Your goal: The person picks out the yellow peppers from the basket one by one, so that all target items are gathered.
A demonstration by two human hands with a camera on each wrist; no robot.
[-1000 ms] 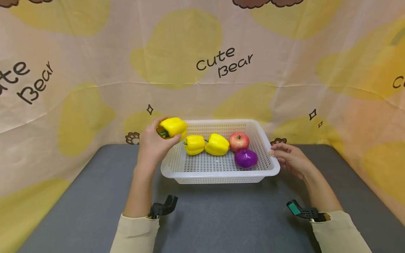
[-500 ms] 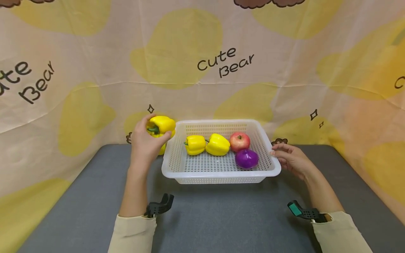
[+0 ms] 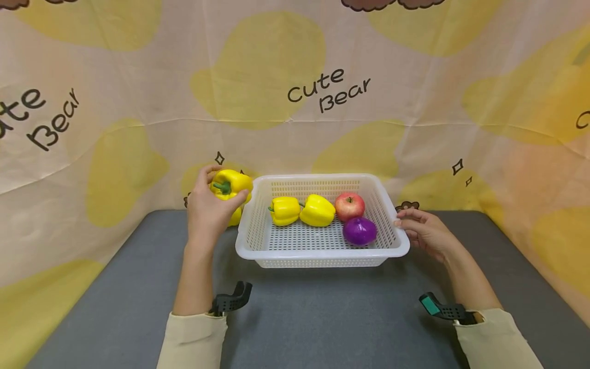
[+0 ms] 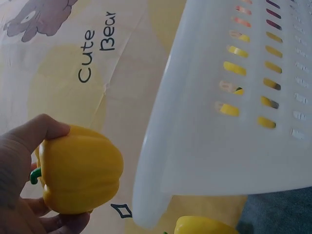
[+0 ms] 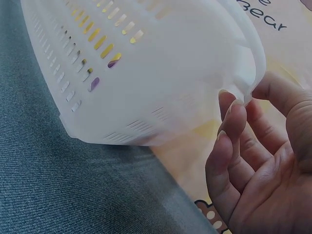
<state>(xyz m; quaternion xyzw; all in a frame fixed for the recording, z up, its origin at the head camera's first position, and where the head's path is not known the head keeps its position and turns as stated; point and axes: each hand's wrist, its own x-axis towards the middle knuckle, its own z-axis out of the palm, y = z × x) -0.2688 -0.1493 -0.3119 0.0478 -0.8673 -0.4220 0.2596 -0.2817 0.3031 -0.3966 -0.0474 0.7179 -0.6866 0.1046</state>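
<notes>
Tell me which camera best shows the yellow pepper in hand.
Left wrist: the held pepper appears largest, stem visible. Head shows it smaller, partly hidden by the left hand; right wrist shows none recognisably.

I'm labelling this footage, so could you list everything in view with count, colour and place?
Basket: 1, white, towards the far side of the table
Peppers: 2, yellow, inside the basket
Held pepper: 1, yellow, in the left hand
Outer pepper: 1, yellow, partly hidden outside the basket's left end
Apple: 1, red, basket's right part
Onion: 1, purple, in front of the apple
Cloth: 1, cream with yellow patches, behind
Wrist mounts: 2, black, one at each wrist
Sleeves: 2, beige, one per arm
Left hand: 1, left of the basket
Right hand: 1, pinching the basket's right rim
</notes>
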